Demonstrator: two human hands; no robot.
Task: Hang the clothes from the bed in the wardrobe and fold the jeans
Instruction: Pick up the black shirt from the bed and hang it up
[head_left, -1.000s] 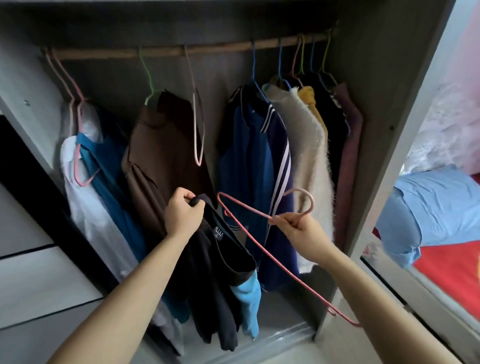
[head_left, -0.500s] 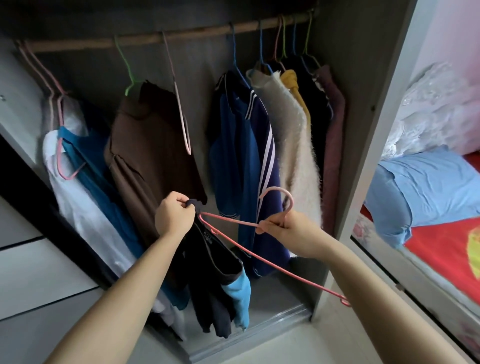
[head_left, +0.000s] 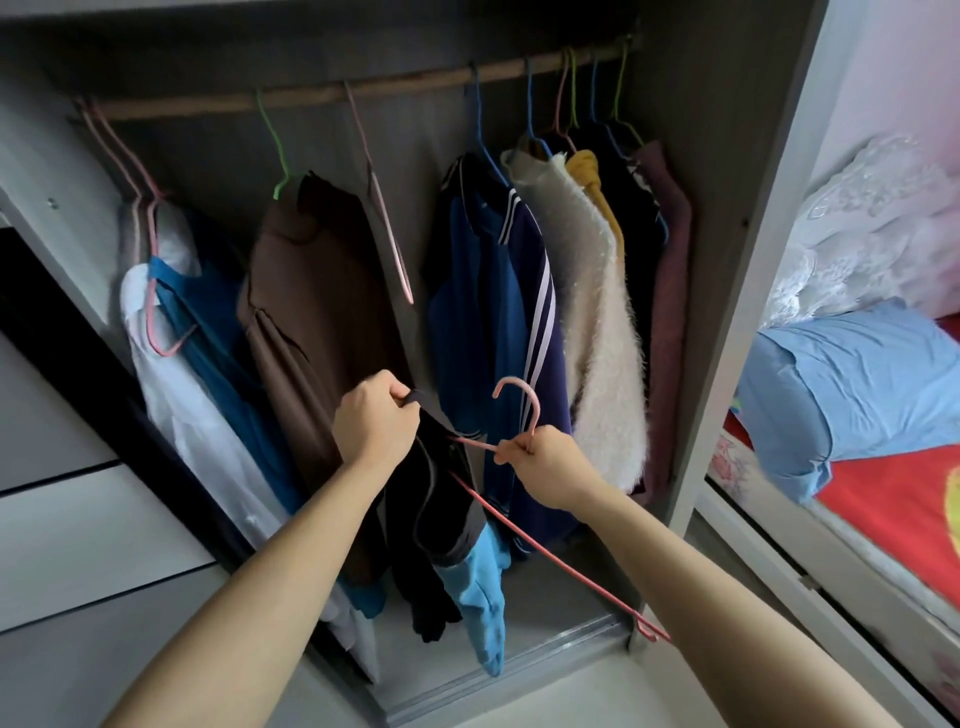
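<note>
A black garment (head_left: 436, 509) with a light-blue sleeve end hangs from my left hand (head_left: 373, 423), which grips its collar in front of the open wardrobe. My right hand (head_left: 540, 462) pinches the neck of a pink hanger (head_left: 519, 410), just below its hook. One hanger arm is pushed into the garment's neck opening; the other slants down to the right. The wooden rail (head_left: 363, 88) runs across the top of the wardrobe, above both hands.
On the rail hang a white and a blue garment at the left, a brown top (head_left: 322, 322), an empty pink hanger (head_left: 389, 228), a navy striped jacket (head_left: 498, 322) and a fluffy cream coat (head_left: 597, 322). The bed (head_left: 883, 499) with a blue pillow lies at the right.
The pink hanger has tilted hook-up and its left arm has slid into the black garment's neck. Both hands have moved closer together.
</note>
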